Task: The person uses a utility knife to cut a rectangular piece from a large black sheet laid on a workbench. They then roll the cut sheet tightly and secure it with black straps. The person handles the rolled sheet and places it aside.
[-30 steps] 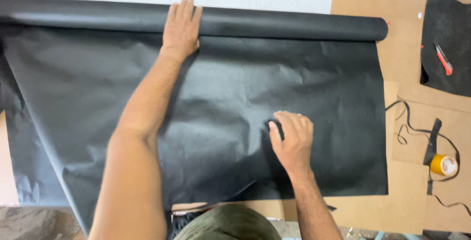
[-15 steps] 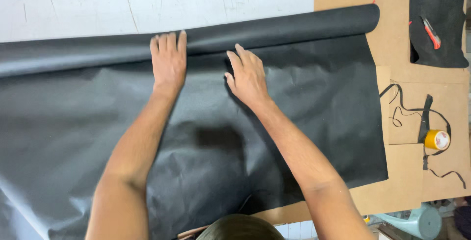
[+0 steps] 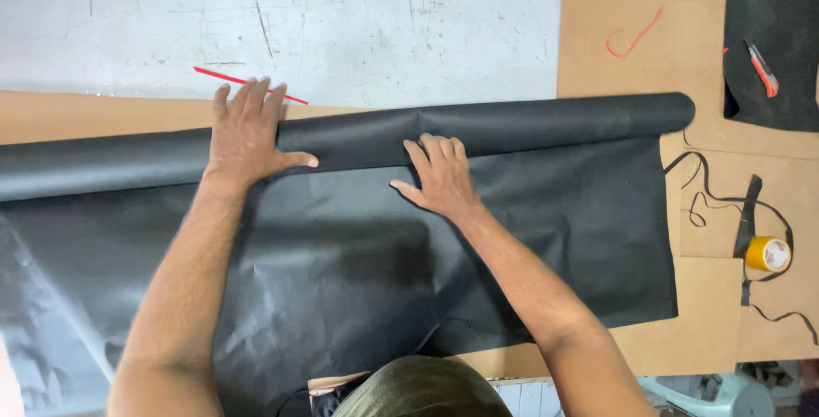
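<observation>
Flat on black fabric roll (image 3: 512, 131), left hand (image 3: 247, 131), right hand (image 3: 439, 178)

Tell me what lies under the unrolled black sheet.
Around the black sheet brown board shows at the right and near edges, so it seems to lie on that. Whatever else is beneath is covered. Both the left hand and right hand press on top.

Work surface: large table seen from above. Far part is a white tabletop (image 3: 341, 16), heavily scratched and scuffed. Brown board sheets (image 3: 614, 8) cover the right side and a strip at left, laid edge to edge with visible seams. Light is even and diffuse, shadows soft. At the bottom right, past the table edge, a pale green plastic object (image 3: 717, 391) sits on the floor; details unclear.
</observation>
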A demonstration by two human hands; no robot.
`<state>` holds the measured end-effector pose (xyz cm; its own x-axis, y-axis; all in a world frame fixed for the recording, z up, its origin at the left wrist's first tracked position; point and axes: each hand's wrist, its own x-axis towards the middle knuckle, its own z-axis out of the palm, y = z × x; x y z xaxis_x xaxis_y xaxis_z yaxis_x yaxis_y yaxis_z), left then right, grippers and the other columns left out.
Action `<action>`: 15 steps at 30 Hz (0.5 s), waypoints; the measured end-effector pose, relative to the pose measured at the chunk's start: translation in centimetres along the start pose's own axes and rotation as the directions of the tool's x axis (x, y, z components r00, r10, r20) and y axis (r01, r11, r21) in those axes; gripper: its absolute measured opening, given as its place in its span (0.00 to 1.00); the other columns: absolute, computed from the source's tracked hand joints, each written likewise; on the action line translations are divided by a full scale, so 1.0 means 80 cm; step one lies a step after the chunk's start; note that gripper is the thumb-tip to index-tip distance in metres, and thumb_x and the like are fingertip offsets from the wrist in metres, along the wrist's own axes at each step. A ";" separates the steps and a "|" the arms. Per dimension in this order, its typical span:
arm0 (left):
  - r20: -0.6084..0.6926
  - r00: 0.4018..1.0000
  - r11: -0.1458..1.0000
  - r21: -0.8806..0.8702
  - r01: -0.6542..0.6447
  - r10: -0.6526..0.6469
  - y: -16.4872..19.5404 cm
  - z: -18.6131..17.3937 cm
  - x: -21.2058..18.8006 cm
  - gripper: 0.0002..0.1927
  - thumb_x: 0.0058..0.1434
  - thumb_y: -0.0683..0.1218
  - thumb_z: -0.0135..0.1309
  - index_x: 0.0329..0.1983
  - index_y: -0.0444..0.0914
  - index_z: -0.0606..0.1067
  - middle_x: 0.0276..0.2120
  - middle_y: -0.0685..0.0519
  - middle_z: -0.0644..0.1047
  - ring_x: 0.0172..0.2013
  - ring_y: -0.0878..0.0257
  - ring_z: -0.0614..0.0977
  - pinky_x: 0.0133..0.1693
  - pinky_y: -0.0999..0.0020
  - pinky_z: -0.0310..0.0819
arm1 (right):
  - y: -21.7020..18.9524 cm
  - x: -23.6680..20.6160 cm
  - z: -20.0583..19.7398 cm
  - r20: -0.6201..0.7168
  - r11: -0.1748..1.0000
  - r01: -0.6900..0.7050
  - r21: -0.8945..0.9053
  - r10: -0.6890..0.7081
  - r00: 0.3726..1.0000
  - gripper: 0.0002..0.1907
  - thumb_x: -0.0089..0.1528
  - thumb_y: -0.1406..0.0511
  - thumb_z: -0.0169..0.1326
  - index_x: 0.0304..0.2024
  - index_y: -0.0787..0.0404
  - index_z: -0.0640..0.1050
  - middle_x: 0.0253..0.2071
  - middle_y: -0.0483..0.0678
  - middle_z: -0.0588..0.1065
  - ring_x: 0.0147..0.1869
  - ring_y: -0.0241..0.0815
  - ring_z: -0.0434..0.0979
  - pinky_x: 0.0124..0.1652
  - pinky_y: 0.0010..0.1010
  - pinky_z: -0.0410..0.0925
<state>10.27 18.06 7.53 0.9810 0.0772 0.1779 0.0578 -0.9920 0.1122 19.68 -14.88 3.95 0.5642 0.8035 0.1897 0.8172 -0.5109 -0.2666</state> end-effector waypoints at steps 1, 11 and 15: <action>0.075 0.997 1.000 0.014 0.009 -0.010 0.001 -0.003 -0.010 0.67 0.26 0.81 0.65 0.65 0.37 0.70 0.57 0.43 0.73 0.62 0.47 0.69 0.65 0.37 0.52 | -0.003 -0.004 -0.004 -0.069 1.000 0.002 -0.017 -0.003 0.998 0.43 0.60 0.43 0.68 0.65 0.62 0.70 0.62 0.61 0.67 0.64 0.60 0.66 0.63 0.55 0.58; -0.062 0.993 0.995 0.019 0.097 -0.096 0.128 -0.006 -0.207 0.56 0.42 0.77 0.63 0.66 0.39 0.72 0.53 0.45 0.73 0.56 0.48 0.73 0.64 0.43 0.59 | -0.042 -0.110 -0.045 0.069 0.998 0.064 0.008 -0.065 0.995 0.47 0.54 0.39 0.63 0.61 0.66 0.74 0.62 0.62 0.69 0.63 0.60 0.67 0.61 0.53 0.61; -0.100 0.984 0.988 -0.067 0.140 -0.146 0.152 -0.027 -0.259 0.50 0.47 0.77 0.64 0.63 0.40 0.73 0.54 0.45 0.72 0.55 0.47 0.72 0.62 0.44 0.59 | -0.039 -0.180 -0.066 0.089 0.993 -0.095 0.064 0.089 0.992 0.39 0.60 0.40 0.62 0.59 0.61 0.75 0.58 0.57 0.71 0.63 0.56 0.69 0.61 0.52 0.61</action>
<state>-9.74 4.65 7.35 0.9387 0.2309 0.2561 0.1817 -0.9625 0.2016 9.64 -26.44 7.08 0.6221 0.7788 0.0803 0.7509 -0.5644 -0.3430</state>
